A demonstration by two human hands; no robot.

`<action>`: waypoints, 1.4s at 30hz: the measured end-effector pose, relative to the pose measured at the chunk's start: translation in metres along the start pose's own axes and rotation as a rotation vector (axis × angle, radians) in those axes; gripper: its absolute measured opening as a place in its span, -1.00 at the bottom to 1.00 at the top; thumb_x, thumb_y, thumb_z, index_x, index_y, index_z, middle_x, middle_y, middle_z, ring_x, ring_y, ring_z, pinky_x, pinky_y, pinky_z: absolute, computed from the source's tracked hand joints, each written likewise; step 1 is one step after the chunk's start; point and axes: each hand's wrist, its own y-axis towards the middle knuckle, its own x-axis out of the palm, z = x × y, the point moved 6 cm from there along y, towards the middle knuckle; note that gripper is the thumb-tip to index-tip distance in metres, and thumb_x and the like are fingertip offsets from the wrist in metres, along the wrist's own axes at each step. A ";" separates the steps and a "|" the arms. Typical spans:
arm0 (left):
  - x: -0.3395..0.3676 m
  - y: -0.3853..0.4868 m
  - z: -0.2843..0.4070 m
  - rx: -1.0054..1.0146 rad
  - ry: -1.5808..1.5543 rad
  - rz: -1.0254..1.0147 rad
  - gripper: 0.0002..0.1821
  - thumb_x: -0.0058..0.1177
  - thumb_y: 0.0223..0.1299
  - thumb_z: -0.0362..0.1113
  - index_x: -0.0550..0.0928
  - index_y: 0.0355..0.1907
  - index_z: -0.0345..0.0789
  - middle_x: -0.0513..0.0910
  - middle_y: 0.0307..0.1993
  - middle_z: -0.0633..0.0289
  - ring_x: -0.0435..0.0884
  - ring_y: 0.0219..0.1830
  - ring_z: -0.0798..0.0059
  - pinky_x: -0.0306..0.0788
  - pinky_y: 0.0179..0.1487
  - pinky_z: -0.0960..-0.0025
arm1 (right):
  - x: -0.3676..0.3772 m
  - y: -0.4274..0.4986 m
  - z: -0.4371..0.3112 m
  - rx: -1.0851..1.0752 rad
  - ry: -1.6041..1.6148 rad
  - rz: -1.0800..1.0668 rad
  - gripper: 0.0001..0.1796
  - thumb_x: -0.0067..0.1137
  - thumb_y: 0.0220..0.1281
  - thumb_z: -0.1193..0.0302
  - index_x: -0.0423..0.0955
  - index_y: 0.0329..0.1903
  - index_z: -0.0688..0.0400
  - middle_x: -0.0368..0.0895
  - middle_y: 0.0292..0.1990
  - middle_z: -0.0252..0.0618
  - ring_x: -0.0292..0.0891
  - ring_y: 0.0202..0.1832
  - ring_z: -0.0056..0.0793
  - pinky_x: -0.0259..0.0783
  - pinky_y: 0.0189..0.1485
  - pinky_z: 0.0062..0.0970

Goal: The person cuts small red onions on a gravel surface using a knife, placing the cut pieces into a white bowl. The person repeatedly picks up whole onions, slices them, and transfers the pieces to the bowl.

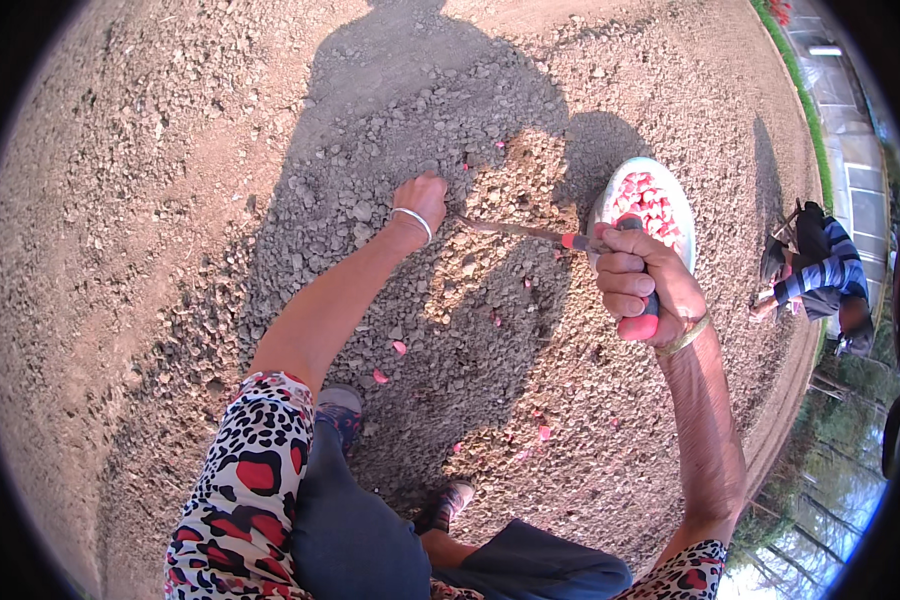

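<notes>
My right hand [637, 281] is wrapped around the red-and-black handle of a hand tool with a thin, rusty-brown metal shaft [521, 229]. Its shaft points left, and the tip ends close beside my left hand [421, 196]. That hand is low over the crumbly soil with its fingers curled; the fingertips are hidden, so I cannot see whether they hold anything. Partly behind my right hand stands a white container [688, 206] with many small pink-and-white pieces [649, 202] in it. Loose pink pieces [399, 347] lie scattered on the soil.
Cloddy bare soil [157, 150] surrounds me, with my shadow across it. My shoes [340, 409] stand on the soil near the bottom. At the right, another person [825, 262] in a striped top bends low, near a grass strip [810, 112] and paving [844, 150].
</notes>
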 end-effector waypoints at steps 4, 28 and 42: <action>0.009 0.003 0.000 -0.022 0.083 -0.052 -0.90 0.05 0.00 -0.46 0.66 -0.45 -0.33 0.63 -0.33 -0.03 0.65 -0.32 -0.05 0.53 -0.23 0.05 | -0.008 -0.035 0.013 -0.071 0.046 0.038 -0.90 -0.08 0.42 0.44 0.39 -0.10 0.14 0.08 -0.64 -0.63 0.02 -0.75 -0.82 0.07 -0.79 -0.68; -0.074 -0.187 -0.092 -0.748 -1.682 -0.291 -0.55 0.05 0.14 -0.59 0.42 0.14 -0.57 0.59 0.00 -0.16 0.65 -0.01 0.05 0.56 0.09 0.21 | 0.041 -0.005 0.092 -0.093 -0.111 0.092 -0.85 0.00 0.30 0.47 0.30 -0.11 0.07 0.09 -0.63 -0.55 0.02 -0.73 -0.72 0.08 -0.73 -0.56; -0.090 -0.174 -0.064 -0.531 -1.646 -0.400 -0.62 0.13 0.19 -0.52 0.50 0.09 -0.50 0.62 -0.03 -0.09 0.67 -0.04 0.18 0.58 0.06 0.27 | 0.069 0.049 0.106 -0.144 -0.145 0.148 -0.89 0.03 0.24 0.52 0.30 -0.25 0.11 0.17 -0.63 -0.50 0.10 -0.70 -0.68 0.14 -0.71 -0.50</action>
